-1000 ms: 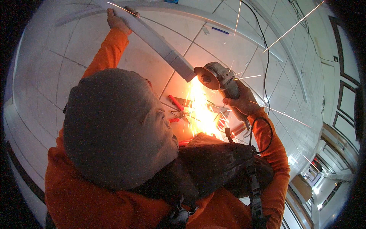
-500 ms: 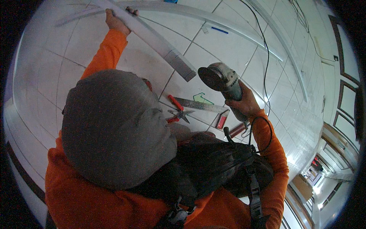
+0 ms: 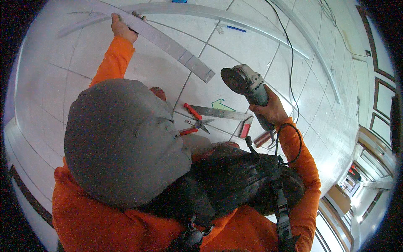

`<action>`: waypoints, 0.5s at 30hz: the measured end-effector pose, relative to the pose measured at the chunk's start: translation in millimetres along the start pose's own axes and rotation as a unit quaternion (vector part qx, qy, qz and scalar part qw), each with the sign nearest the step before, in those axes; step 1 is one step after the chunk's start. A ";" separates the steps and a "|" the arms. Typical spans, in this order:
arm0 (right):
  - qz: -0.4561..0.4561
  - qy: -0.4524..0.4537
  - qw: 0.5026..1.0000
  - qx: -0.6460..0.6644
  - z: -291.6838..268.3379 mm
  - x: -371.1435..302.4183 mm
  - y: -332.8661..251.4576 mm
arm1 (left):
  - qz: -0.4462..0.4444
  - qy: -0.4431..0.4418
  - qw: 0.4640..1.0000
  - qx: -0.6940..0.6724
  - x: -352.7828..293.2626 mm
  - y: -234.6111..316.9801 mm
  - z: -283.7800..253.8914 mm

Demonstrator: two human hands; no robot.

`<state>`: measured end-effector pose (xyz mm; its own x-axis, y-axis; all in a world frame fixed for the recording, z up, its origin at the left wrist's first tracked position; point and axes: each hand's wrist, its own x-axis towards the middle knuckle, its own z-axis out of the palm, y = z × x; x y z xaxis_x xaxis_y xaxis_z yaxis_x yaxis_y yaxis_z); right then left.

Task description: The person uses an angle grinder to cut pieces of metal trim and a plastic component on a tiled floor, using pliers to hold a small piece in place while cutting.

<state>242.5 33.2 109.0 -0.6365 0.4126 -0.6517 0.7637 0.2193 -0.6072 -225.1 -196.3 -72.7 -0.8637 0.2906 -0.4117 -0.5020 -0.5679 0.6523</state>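
Observation:
My left hand (image 3: pixel 124 28) is wrapped round a long, pale metal profile (image 3: pixel 168 44), which slants from the upper left down to its end near the middle of the view. Cross lines show near that end. My right hand (image 3: pixel 273 108) grips an angle grinder (image 3: pixel 251 84) by its body. The grinder's dark disc faces the profile's end, with a gap between them. Below, red-handled snips (image 3: pixel 196 122) lie with blades spread on the floor. Beside them rests a try square (image 3: pixel 222 113) with a red-marked stock.
More long metal profiles (image 3: pixel 235 21) lie across the tiled floor (image 3: pixel 168 67) at the far side. A blue pen (image 3: pixel 236 29) lies near them. The black power cord (image 3: pixel 289 54) runs along the right. A green arrow-shaped sticker (image 3: pixel 221 105) is on the floor beside the square.
The profile's end has shifted slightly up and turned, showing more of its broad face. The grinder has moved slightly up and right, widening the gap.

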 end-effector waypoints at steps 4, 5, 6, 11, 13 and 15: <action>-0.004 -0.023 1.000 0.013 1.1 -1.7 -8.7 | 0.012 -0.004 1.000 0.013 -6.1 2.1 0.9; -0.002 -0.023 1.000 0.013 0.9 -2.2 -10.3 | 0.010 -0.003 1.000 0.013 -9.0 2.5 3.2; -0.004 -0.018 1.000 0.006 0.6 -2.6 -11.4 | 0.014 -0.002 1.000 0.018 -11.4 3.0 5.7; -0.017 -0.030 0.999 -0.018 0.1 2.4 -6.3 | 0.021 -0.029 0.999 -0.001 -5.8 6.5 -0.1; -0.018 -0.026 0.999 -0.042 1.3 3.8 -6.4 | -0.020 -0.043 0.998 -0.039 -2.6 8.0 -2.2; -0.023 -0.031 0.998 -0.046 0.8 5.1 -4.9 | -0.023 -0.054 0.997 -0.042 -1.2 6.7 -2.5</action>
<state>235.4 33.5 108.3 -0.6748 0.3447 -0.6526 0.7380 0.3186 -0.5948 -227.3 -202.4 -69.4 -0.8419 0.3963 -0.3663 -0.5396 -0.6130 0.5771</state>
